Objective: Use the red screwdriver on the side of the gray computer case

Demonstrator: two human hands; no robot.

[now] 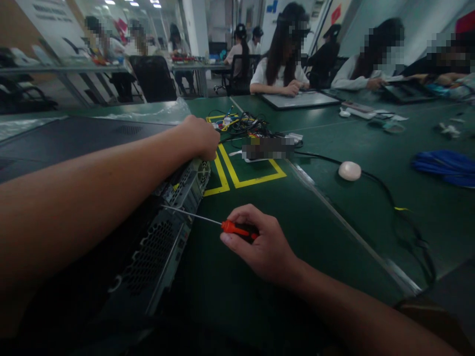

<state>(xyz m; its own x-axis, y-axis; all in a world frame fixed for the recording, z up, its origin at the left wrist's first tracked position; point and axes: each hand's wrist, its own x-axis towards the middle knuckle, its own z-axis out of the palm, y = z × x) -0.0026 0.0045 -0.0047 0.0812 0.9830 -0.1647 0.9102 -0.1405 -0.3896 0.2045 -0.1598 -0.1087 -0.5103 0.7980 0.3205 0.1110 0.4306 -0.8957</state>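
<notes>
A dark desktop computer case [148,257] lies at the left, its metal rear panel with honeycomb vents and a round fan grille [203,170] facing right. My left hand [200,136] is closed over the far rear corner of the case, its fingertips mostly hidden. In my right hand [265,242] is an orange and black screwdriver [235,228], gripped by the handle. Its long thin shaft points left, and the tip meets the rear panel near mid-height; whether it sits in a screw I cannot make out.
A tangle of cables [247,123] lies beyond the case, near yellow tape marks [256,182] on the green table [315,237]. Further right are a pale computer mouse [349,171], a black cable [393,198] and a blue bundle [443,167]. Several people sit working at tables beyond.
</notes>
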